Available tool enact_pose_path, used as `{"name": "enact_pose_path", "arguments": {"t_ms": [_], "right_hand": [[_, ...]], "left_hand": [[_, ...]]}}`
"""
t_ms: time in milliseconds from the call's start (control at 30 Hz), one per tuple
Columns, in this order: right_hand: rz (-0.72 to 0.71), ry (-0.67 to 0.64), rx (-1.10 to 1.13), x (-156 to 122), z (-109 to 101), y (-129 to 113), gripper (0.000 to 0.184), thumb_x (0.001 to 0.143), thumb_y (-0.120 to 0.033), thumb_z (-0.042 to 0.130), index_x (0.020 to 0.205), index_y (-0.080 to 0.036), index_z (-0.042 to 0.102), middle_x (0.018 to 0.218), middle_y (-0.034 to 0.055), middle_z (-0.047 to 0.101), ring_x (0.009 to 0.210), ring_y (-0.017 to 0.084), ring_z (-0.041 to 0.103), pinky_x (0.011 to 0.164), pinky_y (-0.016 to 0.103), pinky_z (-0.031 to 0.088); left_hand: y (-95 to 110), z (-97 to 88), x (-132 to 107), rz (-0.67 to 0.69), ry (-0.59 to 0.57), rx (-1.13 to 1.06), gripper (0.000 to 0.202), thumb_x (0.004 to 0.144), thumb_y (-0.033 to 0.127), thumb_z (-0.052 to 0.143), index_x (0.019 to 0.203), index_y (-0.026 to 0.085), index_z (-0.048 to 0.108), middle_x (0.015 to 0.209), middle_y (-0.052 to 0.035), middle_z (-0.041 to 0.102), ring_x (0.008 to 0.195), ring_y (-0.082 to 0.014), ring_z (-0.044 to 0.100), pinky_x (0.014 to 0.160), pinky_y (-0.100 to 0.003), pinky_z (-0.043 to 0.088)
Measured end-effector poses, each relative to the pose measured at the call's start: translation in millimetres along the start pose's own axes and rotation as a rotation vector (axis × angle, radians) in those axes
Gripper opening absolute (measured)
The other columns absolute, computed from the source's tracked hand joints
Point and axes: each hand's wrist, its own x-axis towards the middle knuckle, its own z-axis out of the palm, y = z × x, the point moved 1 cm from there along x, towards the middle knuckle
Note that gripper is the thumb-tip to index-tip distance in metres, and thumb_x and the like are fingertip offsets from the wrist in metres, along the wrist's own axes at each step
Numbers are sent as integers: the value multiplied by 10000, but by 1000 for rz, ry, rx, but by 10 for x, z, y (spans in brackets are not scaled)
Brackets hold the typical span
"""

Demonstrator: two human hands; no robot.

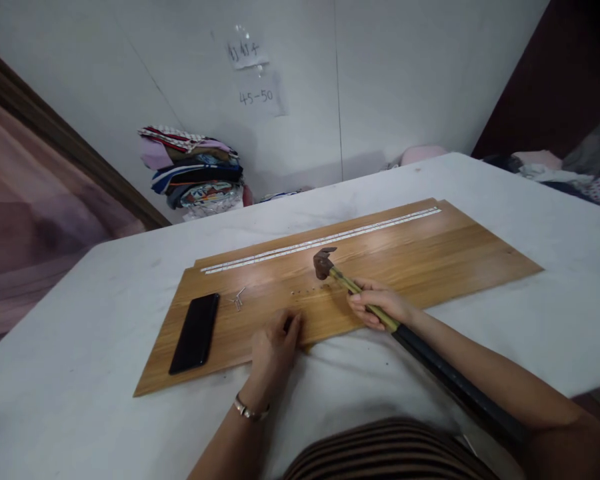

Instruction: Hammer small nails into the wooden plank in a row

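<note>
My right hand [377, 303] is closed around the yellow part of a claw hammer's handle. The claw hammer [397, 327] has a rusty brown head, which is over the wooden board [410, 260], and a black grip running back under my forearm. My left hand [275, 340] rests at the board's front edge with its fingers curled; whatever they may hold is hidden. Between the hands and the hammer head, a short row of small nail heads [307, 291] dots the wood. Several loose nails [238, 300] lie on the board, left of that row.
A black phone [195, 333] lies on the board's left end. Two white measuring strips [320, 241] run along its back part. Under it is a white-covered table [105, 313]. Folded clothes [200, 167] are stacked by the wall, and a pink curtain [40, 220] hangs at left.
</note>
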Motion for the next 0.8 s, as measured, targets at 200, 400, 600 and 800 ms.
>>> {"name": "enact_pose_path", "arguments": {"t_ms": [200, 400, 600, 800], "right_hand": [[26, 12, -7, 1, 29, 10, 206, 736, -269, 629, 841, -199, 465, 529, -106, 467, 293, 37, 350, 238, 138, 302], [48, -5, -26, 16, 64, 34, 282, 721, -262, 621, 962, -192, 494, 521, -114, 479, 281, 38, 356, 239, 137, 287], [41, -34, -45, 22, 30, 60, 191, 748, -276, 623, 828, -203, 466, 465, -115, 466, 273, 42, 350, 243, 134, 299], [10, -26, -70, -30, 59, -1, 206, 752, -272, 624, 830, -206, 445, 494, -112, 468, 289, 39, 363, 247, 130, 304]], "left_hand": [[-15, 5, 4, 0, -3, 16, 286, 916, 421, 444, 833, 224, 632, 705, 4, 664, 653, -133, 599, 575, -216, 314], [-21, 8, -1, -7, -12, 16, 302, 922, 423, 430, 833, 214, 629, 737, -3, 672, 666, -133, 596, 588, -220, 316], [-9, 4, 1, 9, -11, -7, 282, 920, 408, 444, 837, 215, 633, 765, 0, 676, 679, -125, 597, 606, -216, 327], [7, -6, -20, 6, -6, -9, 284, 929, 400, 435, 860, 220, 644, 781, -2, 686, 696, -127, 596, 602, -219, 312]]}}
